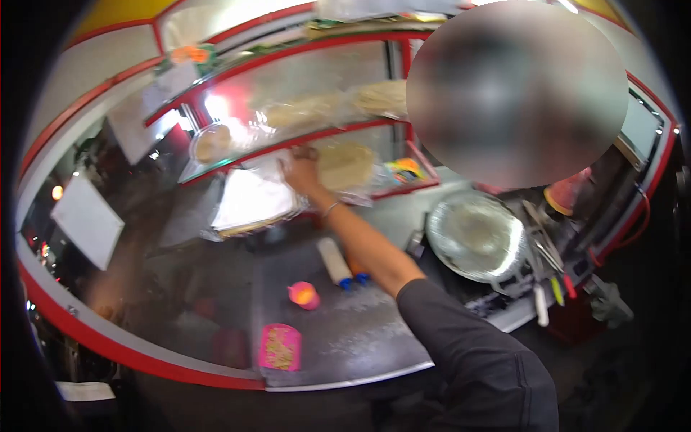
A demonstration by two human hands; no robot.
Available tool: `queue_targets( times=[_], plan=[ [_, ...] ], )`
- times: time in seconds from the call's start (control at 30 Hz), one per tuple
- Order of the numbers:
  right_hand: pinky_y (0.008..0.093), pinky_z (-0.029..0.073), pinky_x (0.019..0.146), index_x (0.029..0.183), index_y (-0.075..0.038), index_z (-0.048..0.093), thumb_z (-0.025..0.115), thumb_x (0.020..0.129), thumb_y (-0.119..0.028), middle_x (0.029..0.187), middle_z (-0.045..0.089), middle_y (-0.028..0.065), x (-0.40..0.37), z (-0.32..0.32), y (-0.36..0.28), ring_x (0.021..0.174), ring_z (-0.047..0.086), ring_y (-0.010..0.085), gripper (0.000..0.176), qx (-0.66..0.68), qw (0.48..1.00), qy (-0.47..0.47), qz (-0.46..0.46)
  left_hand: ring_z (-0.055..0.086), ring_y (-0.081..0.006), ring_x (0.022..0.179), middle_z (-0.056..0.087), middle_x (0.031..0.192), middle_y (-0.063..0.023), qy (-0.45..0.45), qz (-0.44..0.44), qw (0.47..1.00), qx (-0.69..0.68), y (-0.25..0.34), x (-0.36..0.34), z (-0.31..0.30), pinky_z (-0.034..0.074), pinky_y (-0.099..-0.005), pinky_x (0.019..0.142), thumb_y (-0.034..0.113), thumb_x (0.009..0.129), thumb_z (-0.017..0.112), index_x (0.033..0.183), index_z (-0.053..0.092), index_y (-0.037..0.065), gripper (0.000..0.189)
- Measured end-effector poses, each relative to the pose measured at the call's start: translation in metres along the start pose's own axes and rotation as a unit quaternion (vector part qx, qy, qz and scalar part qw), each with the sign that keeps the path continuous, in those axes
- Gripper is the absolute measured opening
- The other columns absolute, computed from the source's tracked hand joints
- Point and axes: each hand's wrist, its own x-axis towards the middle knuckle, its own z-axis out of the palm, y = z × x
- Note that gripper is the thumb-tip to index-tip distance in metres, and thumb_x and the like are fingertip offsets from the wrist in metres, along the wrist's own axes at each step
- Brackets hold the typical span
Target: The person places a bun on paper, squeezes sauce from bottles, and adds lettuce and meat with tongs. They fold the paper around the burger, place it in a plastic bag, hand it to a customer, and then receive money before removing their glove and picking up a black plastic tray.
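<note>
My right hand [301,171] reaches into the lower shelf of the glass case, between a stack of white sheets [255,198] and wrapped flat dough rounds [345,165]. Its thumb stands apart from the fingers, which bend over the near edge of the dough wrapping; nothing shows in its grasp. A thin bracelet circles the wrist. My left hand is out of view.
Bottles with blue caps [333,263], a pink cup [304,295] and a pink tray [281,347] stand on the metal counter [345,360]. At right are a large round pan [476,235], tongs and knives. A blurred person is behind.
</note>
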Motion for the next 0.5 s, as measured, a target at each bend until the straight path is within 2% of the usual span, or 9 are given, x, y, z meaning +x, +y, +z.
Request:
queue_targets(
  times=[0.03,0.1,0.13,0.2,0.27,0.3,0.33,0.4,0.5],
  plan=[
    [0.0569,0.030,0.111,0.136,0.002,0.053,0.059,0.094,-0.037,0.136,0.054,0.0276,-0.024,-0.025,-0.017,0.129,0.047,0.0457,0.058,0.050,0.992,0.114,-0.011,0.068,-0.0204,0.098,0.073,0.116,-0.0129,-0.004,0.000,1.000,-0.002,-0.002,0.002,0.016,0.055,-0.0367,0.087,0.029,0.101,0.058,0.129,0.064,0.004,0.038],
    [0.0537,0.035,0.110,0.132,0.003,0.055,0.063,0.092,-0.027,0.128,0.057,0.0277,-0.085,-0.091,-0.050,0.126,0.049,0.0441,0.050,0.189,0.977,0.079,0.066,0.069,-0.0208,0.097,0.073,0.115,-0.0130,-0.012,-0.002,1.000,-0.004,-0.007,0.008,0.047,0.055,-0.0369,0.087,0.029,0.101,0.057,0.128,0.065,0.003,0.037],
    [0.0521,0.039,0.103,0.120,0.002,0.059,0.063,0.091,-0.021,0.120,0.060,0.0246,-0.121,-0.112,-0.062,0.117,0.053,0.0422,0.037,0.199,0.972,0.096,0.077,0.069,-0.0210,0.097,0.073,0.114,-0.0131,-0.016,-0.003,1.000,-0.006,-0.008,0.009,0.061,0.056,-0.0369,0.086,0.029,0.101,0.057,0.127,0.065,0.003,0.037],
    [0.0458,0.044,0.088,0.100,-0.001,0.060,0.062,0.089,-0.012,0.102,0.061,0.0182,-0.190,-0.164,-0.075,0.100,0.056,0.0377,0.016,0.339,0.936,0.096,0.003,0.069,-0.0215,0.096,0.073,0.114,-0.0132,-0.028,-0.012,1.000,-0.006,-0.014,0.011,0.089,0.056,-0.0371,0.086,0.028,0.101,0.057,0.126,0.065,0.003,0.037],
    [0.0460,0.046,0.079,0.088,-0.003,0.061,0.061,0.088,-0.012,0.091,0.062,0.0182,-0.259,-0.257,-0.078,0.088,0.058,0.0371,0.009,0.401,0.912,-0.077,-0.035,0.070,-0.0219,0.096,0.073,0.113,-0.0134,-0.040,-0.026,0.999,-0.004,-0.021,0.012,0.115,0.056,-0.0373,0.085,0.028,0.101,0.057,0.125,0.066,0.003,0.036],
    [0.0441,0.047,0.083,0.095,-0.002,0.061,0.060,0.091,-0.011,0.095,0.062,0.0165,-0.296,-0.293,-0.068,0.093,0.059,0.0348,0.010,0.445,0.864,-0.228,-0.061,0.070,-0.0221,0.095,0.074,0.112,-0.0135,-0.044,-0.035,0.998,-0.002,-0.026,0.011,0.125,0.056,-0.0374,0.085,0.028,0.101,0.057,0.125,0.066,0.003,0.036],
    [0.0434,0.050,0.079,0.096,-0.001,0.062,0.059,0.094,-0.013,0.091,0.064,0.0160,-0.328,-0.322,-0.050,0.087,0.062,0.0337,0.013,0.474,0.810,-0.318,-0.135,0.070,-0.0223,0.095,0.074,0.112,-0.0135,-0.047,-0.043,0.998,-0.001,-0.030,0.012,0.136,0.057,-0.0374,0.085,0.028,0.101,0.057,0.125,0.066,0.003,0.036],
    [0.0411,0.052,0.076,0.097,0.000,0.065,0.060,0.098,-0.020,0.094,0.069,0.0161,-0.381,-0.403,-0.013,0.086,0.066,0.0278,0.021,0.533,0.638,-0.555,-0.037,0.070,-0.0227,0.094,0.074,0.111,-0.0137,-0.050,-0.064,0.997,0.001,-0.040,0.009,0.154,0.057,-0.0376,0.084,0.028,0.101,0.056,0.124,0.066,0.002,0.035],
    [0.0392,0.051,0.068,0.087,-0.001,0.069,0.055,0.102,-0.031,0.076,0.070,0.0083,-0.433,-0.500,0.065,0.069,0.066,0.0228,0.037,0.382,0.619,-0.686,0.007,0.071,-0.0234,0.094,0.074,0.110,-0.0139,-0.048,-0.094,0.994,0.005,-0.059,0.007,0.179,0.057,-0.0379,0.083,0.028,0.101,0.056,0.122,0.067,0.002,0.035]
  ],
)
